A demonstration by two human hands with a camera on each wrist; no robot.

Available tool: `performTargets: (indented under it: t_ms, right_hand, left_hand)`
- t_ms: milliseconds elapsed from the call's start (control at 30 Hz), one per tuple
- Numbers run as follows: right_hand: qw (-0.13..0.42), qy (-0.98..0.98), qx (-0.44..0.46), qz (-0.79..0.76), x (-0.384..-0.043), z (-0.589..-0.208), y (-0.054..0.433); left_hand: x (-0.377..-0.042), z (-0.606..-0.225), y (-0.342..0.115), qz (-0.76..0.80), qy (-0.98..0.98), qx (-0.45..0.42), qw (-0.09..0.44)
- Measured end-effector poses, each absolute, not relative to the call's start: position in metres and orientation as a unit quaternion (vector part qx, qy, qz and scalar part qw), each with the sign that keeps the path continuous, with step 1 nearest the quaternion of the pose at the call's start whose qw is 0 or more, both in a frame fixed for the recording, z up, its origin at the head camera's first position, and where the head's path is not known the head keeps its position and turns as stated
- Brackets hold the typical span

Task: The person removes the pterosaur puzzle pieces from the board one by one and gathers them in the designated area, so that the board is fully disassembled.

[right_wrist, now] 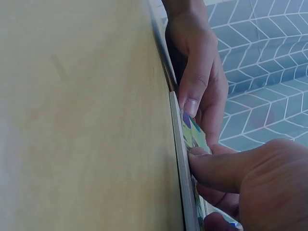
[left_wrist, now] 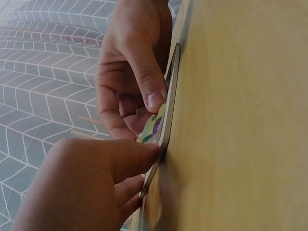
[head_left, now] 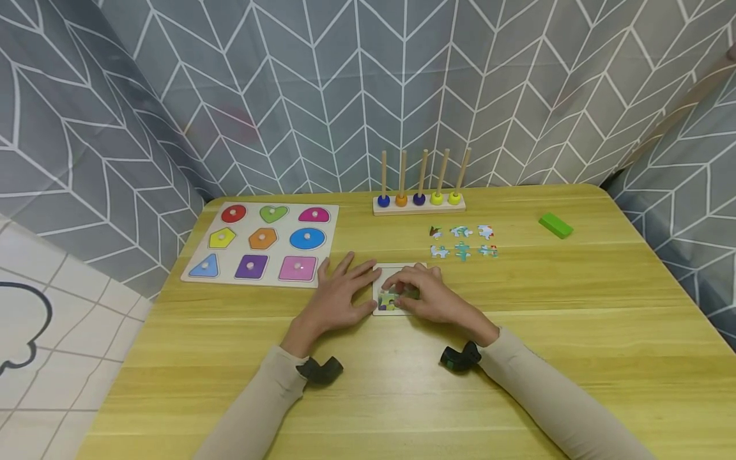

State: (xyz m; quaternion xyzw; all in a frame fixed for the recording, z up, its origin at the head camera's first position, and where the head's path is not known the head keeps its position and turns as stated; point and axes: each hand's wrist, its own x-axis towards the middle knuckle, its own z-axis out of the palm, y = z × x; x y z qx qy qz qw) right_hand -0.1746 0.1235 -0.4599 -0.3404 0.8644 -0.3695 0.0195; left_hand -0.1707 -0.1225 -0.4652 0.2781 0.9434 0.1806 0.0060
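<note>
A small white-rimmed jigsaw tray (head_left: 384,314) lies on the table between both hands. My left hand (head_left: 341,299) rests at its left side, fingers spread, thumb and fingertips touching the rim. My right hand (head_left: 432,295) is over the tray and covers much of its right part. Its thumb and curled fingers pinch a green, yellow and purple jigsaw piece (head_left: 388,302) at the tray's lower left. In the left wrist view, that piece (left_wrist: 153,126) stands tilted above the tray's edge. How it meets neighbouring pieces is hidden by the fingers.
Several loose jigsaw pieces (head_left: 462,250) lie in two rows beyond the right hand. A peg stand (head_left: 420,207) with coloured beads stands at the back. A knobbed shape board (head_left: 261,263) lies at left; a green block (head_left: 555,225) sits at right.
</note>
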Motion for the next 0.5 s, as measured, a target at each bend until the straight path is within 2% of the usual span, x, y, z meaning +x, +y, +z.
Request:
performTargets:
  t_ms: [500]
  right_hand:
    - [0.008,0.845,-0.347,-0.407,-0.1749,-0.4573,0.1218]
  left_hand:
    - [-0.1716,-0.4670,-0.1237,0.182,0.942,0.283,-0.001]
